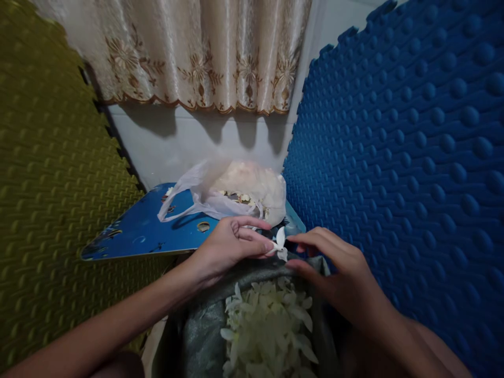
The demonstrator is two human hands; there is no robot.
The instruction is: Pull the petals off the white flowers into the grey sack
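A small white flower (281,244) with narrow petals is pinched between the thumb and fingers of my left hand (240,240). Just to its right is my right hand (334,257), thumb and forefinger apart, with no object visible between them; the fingertips come close to the petals. Below both hands, a heap of pale white flowers (271,325) lies on dark grey-green cloth (205,331). Behind the left hand, a translucent white plastic bag (252,184) holds pale, petal-like pieces, and its handles flop to the left.
The bag rests on a blue printed tabletop (157,236). An olive-yellow foam mat (51,199) stands upright at left, a blue foam mat (409,147) at right. An embroidered curtain (200,58) hangs before the white wall (149,152).
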